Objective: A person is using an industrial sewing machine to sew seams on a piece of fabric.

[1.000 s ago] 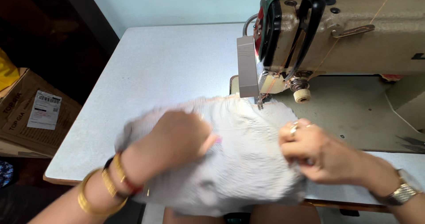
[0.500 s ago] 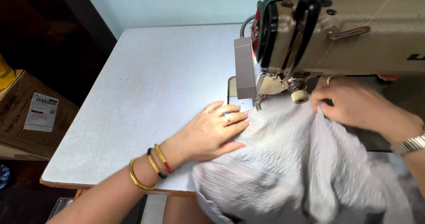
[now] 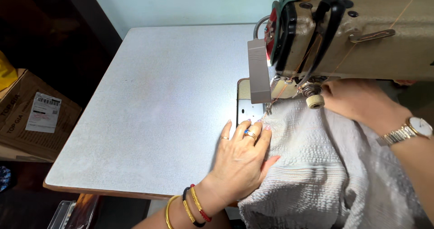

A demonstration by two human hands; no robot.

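Note:
A pale grey textured cloth [image 3: 325, 165] lies on the sewing table, its far edge under the needle of a beige sewing machine [image 3: 357, 39]. My left hand [image 3: 242, 159], with rings and bangles at the wrist, lies flat with fingers spread on the cloth's left edge, fingertips close to the presser foot [image 3: 270, 107]. My right hand [image 3: 357, 103], a watch on its wrist, rests on the cloth beneath the machine arm, just right of the needle; its fingers are partly hidden by the machine.
The light grey table top [image 3: 158, 107] stretches away to the left. A cardboard box [image 3: 34, 113] with a label stands on the floor to the left. A dark wall runs behind it.
The cloth has been shifted up under the needle. My left hand slid forward to the cloth's edge by the presser foot; my right hand moved in under the machine arm.

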